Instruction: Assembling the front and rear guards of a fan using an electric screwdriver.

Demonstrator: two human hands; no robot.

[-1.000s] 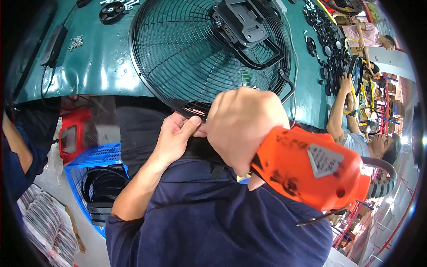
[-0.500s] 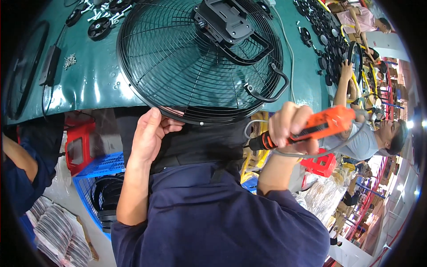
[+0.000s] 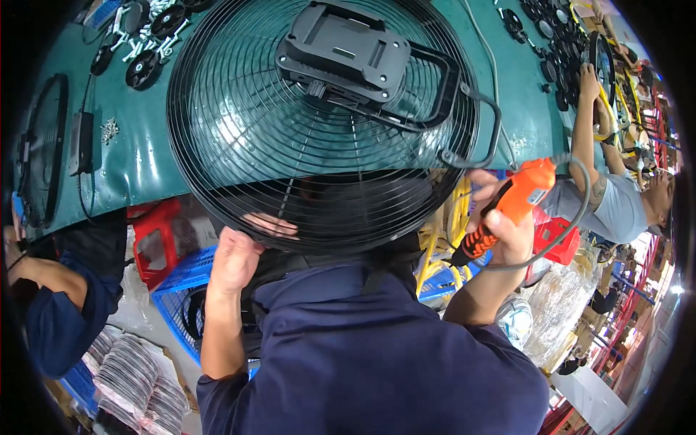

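Note:
A round black fan [image 3: 290, 170] with a wire guard lies on the green table, its near part jutting over the front edge. On top of the guard sit a dark grey plastic housing [image 3: 348, 51] and a black bent handle [image 3: 482, 134]. My left hand [image 3: 243, 254] grips the guard's near left rim, thumb outside and fingers seen through the wires. My right hand [image 3: 507, 225] is closed round an orange and black electric screwdriver [image 3: 525, 190], beside the guard's right rim. The screwdriver's tip points down and left, apart from the fan; a grey cord loops from it.
Black wheels [image 3: 143, 70] and loose bolts lie at the table's back left, near a small screw pile [image 3: 109, 130] and a black power adapter [image 3: 81, 141]. A blue crate [image 3: 181, 290] and red stool [image 3: 156, 239] stand below. Co-workers are at both sides.
The fan has come nearer and further over the table edge, with my left hand on its rim. My right hand has turned the screwdriver more upright and moved it slightly right.

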